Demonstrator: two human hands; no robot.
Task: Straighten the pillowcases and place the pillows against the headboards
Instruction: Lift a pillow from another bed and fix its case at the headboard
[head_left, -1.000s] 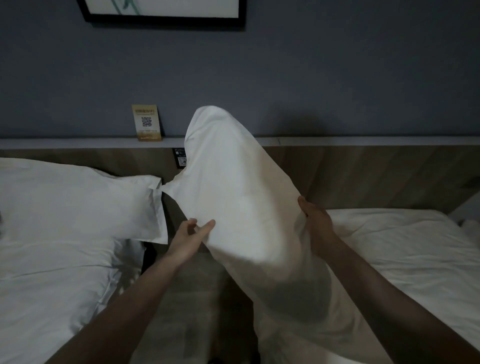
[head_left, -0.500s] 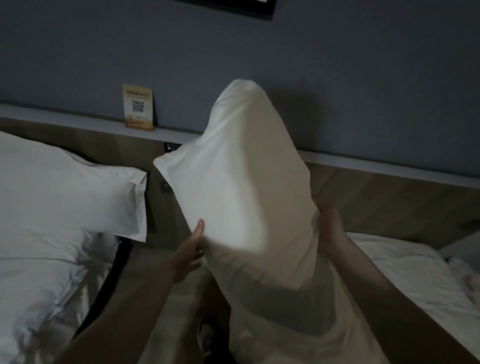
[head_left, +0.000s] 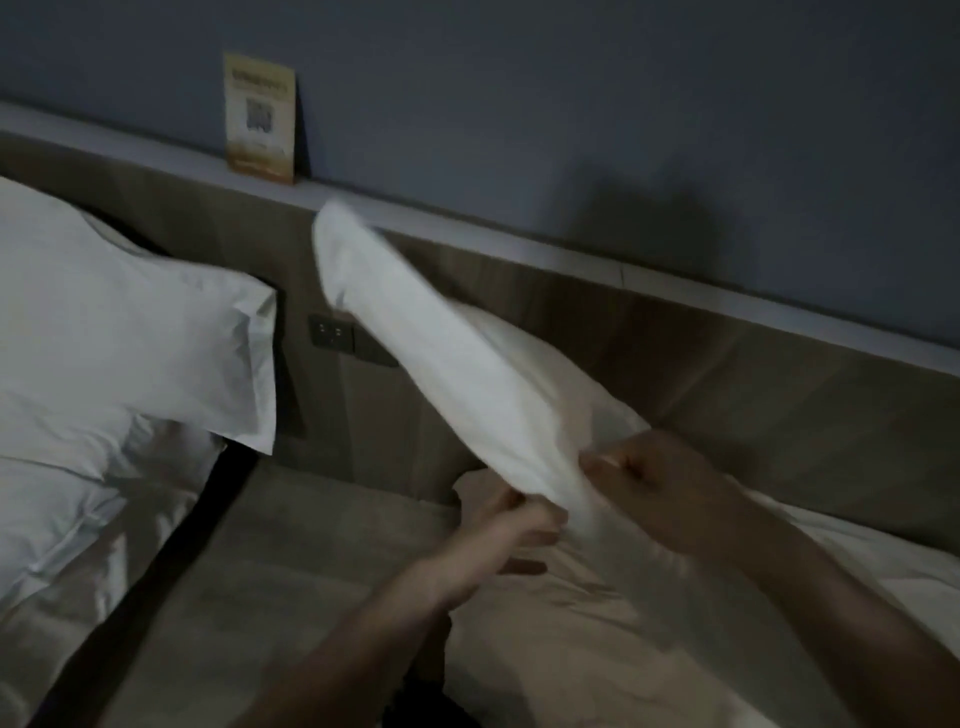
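Note:
A white pillow (head_left: 441, 353) slants in the air over the head of the right bed, its far corner up near the wooden headboard (head_left: 727, 364). My left hand (head_left: 514, 525) pinches its near edge from below. My right hand (head_left: 654, 478) grips the same edge a little to the right. A second white pillow (head_left: 119, 322) leans against the headboard on the left bed. The room is dim and the held pillow is blurred.
A small yellow card (head_left: 260, 124) stands on the ledge above the headboard. A wall socket (head_left: 332, 332) sits between the beds. A narrow floor gap (head_left: 291, 545) separates the left bed (head_left: 62, 545) from the right bed (head_left: 675, 649).
The pillow has swung down from upright to a low slant over the right bed. Both hands have shifted from its sides to its near edge.

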